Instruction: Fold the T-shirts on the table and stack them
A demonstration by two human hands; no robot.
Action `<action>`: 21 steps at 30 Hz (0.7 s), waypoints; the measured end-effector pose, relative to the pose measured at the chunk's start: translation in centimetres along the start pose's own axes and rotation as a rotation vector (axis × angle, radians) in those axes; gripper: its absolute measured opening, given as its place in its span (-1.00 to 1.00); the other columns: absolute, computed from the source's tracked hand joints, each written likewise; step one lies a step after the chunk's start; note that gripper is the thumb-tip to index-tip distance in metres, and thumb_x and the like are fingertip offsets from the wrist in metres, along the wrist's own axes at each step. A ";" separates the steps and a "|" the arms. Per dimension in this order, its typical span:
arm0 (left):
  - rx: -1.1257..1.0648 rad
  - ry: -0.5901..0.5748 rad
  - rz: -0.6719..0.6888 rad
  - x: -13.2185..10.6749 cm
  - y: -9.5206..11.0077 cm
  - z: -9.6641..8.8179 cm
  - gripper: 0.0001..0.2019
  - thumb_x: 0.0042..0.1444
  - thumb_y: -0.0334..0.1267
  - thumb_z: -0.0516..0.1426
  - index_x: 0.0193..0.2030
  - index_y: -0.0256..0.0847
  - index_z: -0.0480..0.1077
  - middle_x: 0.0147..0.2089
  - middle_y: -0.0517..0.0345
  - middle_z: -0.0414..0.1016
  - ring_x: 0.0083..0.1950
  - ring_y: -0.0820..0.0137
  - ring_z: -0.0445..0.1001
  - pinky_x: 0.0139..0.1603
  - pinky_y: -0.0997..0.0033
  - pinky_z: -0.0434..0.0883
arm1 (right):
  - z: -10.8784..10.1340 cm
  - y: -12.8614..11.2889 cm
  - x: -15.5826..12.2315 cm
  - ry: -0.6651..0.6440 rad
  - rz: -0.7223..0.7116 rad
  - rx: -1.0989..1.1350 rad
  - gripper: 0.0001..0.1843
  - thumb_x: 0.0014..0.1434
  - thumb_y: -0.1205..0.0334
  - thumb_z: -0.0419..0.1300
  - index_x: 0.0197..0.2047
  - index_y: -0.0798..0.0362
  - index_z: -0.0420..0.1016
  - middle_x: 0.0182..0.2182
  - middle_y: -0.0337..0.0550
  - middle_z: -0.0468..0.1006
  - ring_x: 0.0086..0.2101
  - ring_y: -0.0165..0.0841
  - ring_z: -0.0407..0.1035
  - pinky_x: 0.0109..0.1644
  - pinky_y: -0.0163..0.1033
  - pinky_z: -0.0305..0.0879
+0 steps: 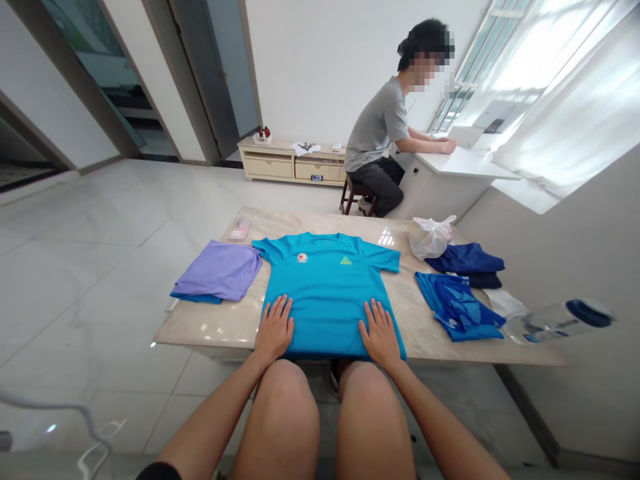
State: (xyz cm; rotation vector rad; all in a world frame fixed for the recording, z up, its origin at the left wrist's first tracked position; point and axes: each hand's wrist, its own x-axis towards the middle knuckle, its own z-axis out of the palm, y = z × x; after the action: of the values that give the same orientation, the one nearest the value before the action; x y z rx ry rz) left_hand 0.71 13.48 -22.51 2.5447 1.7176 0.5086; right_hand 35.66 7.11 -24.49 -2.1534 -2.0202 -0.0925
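From where I stand, a person sits at a marble table (430, 333) with both bare hands on a turquoise T-shirt (327, 293). The shirt lies flat and front up, directly under and ahead of the fingers, with its hem at the table's near edge. The left hand (274, 327) and right hand (381, 333) rest well apart on the lower body of the shirt, palms down. The fingers (281, 313) are slightly spread and flat, clamped on nothing. Open hands suit smoothing cloth well, since even pressure on both sides helps stop it bunching. The short sleeves lie straight out beyond the fingertips.

Left of the left fingers lies a folded lilac garment (217, 270). Right of the right fingers are a rumpled blue garment (457, 307), a folded navy garment (465, 259), a white plastic bag (431, 237) and a clear water bottle (560, 320). Far beyond the fingertips, another person (375, 127) sits at a white desk (465, 163).
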 end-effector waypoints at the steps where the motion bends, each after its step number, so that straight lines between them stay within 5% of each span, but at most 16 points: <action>1: -0.001 0.006 0.002 0.0 0.0 0.1 -0.41 0.49 -0.20 -0.06 0.59 -0.23 0.29 0.64 -0.05 0.26 0.64 0.05 0.23 0.65 -0.18 0.16 | 0.1 0.0 -0.1 0.012 -0.002 -0.002 -0.27 0.60 -0.06 -0.17 0.66 0.10 0.16 0.64 0.00 0.00 0.60 -0.07 -0.09 0.63 0.16 -0.09; 21: -0.011 0.031 0.009 -0.1 -0.2 0.3 -0.40 0.47 -0.23 -0.06 0.59 -0.21 0.30 0.63 -0.05 0.28 0.63 0.05 0.24 0.64 -0.19 0.18 | 0.4 0.0 -0.1 0.046 -0.002 -0.006 -0.27 0.58 -0.05 -0.15 0.65 0.08 0.18 0.64 -0.04 0.01 0.60 -0.09 -0.08 0.65 0.14 -0.11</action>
State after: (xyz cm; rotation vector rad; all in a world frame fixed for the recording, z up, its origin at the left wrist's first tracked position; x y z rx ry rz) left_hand 0.62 13.46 -22.86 2.5516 1.7098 0.5596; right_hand 35.66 7.10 -24.91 -2.1333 -1.9993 -0.1465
